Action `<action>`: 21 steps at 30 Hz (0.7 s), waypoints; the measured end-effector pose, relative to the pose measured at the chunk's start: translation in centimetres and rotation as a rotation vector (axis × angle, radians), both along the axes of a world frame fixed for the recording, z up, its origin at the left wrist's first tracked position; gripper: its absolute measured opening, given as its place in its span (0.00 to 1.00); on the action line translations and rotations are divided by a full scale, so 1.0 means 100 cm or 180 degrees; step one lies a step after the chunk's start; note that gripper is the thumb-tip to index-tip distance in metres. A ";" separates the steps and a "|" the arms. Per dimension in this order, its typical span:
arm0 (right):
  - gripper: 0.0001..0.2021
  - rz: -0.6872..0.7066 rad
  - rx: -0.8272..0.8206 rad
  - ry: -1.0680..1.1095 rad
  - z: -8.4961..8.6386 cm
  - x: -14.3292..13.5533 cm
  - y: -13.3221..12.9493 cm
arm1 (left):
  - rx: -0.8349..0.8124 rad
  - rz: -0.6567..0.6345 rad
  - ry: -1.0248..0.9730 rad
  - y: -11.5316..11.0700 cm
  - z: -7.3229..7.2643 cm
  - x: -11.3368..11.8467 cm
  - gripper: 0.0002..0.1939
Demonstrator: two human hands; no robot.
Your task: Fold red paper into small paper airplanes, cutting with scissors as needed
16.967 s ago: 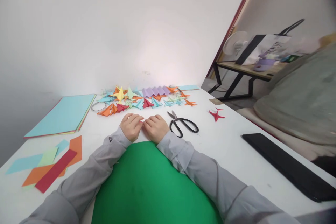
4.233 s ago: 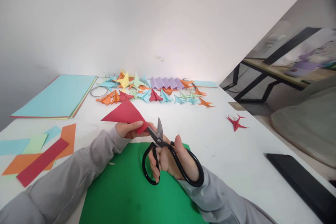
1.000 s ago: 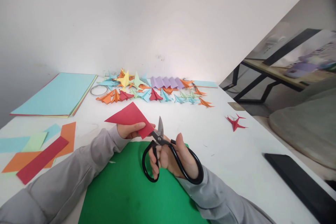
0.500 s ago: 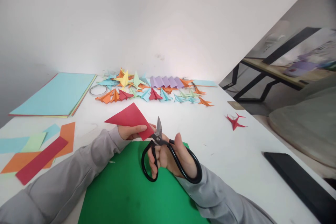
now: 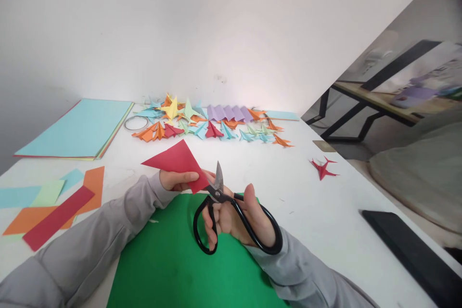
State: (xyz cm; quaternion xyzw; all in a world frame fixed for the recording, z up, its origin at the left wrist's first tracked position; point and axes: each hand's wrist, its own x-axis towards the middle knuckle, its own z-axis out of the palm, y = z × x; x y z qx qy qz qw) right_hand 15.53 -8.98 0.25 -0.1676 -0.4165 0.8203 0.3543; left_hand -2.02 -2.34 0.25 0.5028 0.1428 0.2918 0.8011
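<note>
Pinched under the thumb of my left hand (image 5: 176, 179) is a folded red paper triangle (image 5: 176, 158), its long point aimed left. My right hand (image 5: 234, 219) holds black-handled scissors (image 5: 218, 195), with fingers through one loop and the thumb side in the other. The blades are spread, and the lower one reaches the right corner of the red paper; whether it lies under or over the fold is hard to see. Both hands hover above the far edge of a green mat (image 5: 187, 260).
Folded paper planes (image 5: 212, 130) in several colours line the wall. Coloured sheets (image 5: 75, 127) are stacked at left, above loose paper strips (image 5: 57, 219). A red paper plane (image 5: 324, 169) and a black flat object (image 5: 407, 250) lie at right. A wire coil (image 5: 135, 123) sits near the stack.
The scissor handles have spread slightly wider, with my right thumb moving outward. My left hand and the red paper have shifted a little left.
</note>
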 end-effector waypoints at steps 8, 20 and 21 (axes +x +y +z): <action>0.41 -0.0010 -0.0042 0.0005 -0.004 0.002 0.002 | -0.0238 0.0099 0.0122 0.002 -0.007 -0.003 0.14; 0.38 -0.0073 -0.0022 0.0108 -0.010 0.001 0.006 | -0.0189 0.0766 0.0462 -0.003 -0.011 0.003 0.15; 0.38 -0.0080 -0.0037 0.0124 -0.010 0.001 0.006 | -0.0179 0.0787 0.0482 -0.003 -0.011 0.004 0.15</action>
